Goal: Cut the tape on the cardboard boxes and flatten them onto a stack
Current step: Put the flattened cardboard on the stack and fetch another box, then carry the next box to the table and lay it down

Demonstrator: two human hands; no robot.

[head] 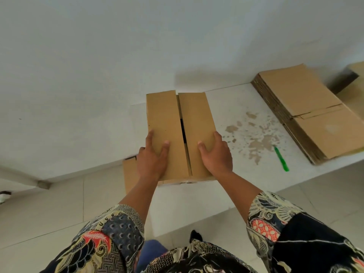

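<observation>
Two bare hands press on the top flaps of a brown cardboard box (pixel 178 133) that stands on a white, stained table (pixel 236 107) against a white wall (pixel 118 46).

The left hand (pixel 152 157) lies on the left flap with its fingers fairly straight and spread, and the right hand (pixel 215 152) lies the same way on the right flap; neither curls round anything. The two flaps do not quite meet, and a dark slit shows between them. Another piece of brown cardboard (pixel 129 174) pokes out below the left wrist, though what it belongs to is hard to tell. A slim green cutter (pixel 281 159) lies on the table to the right of the box, well apart from both hands. Beyond it sits a stack of flattened brown cardboard boxes (pixel 307 113). Patterned batik sleeves (pixel 275 223) cover both forearms.
</observation>
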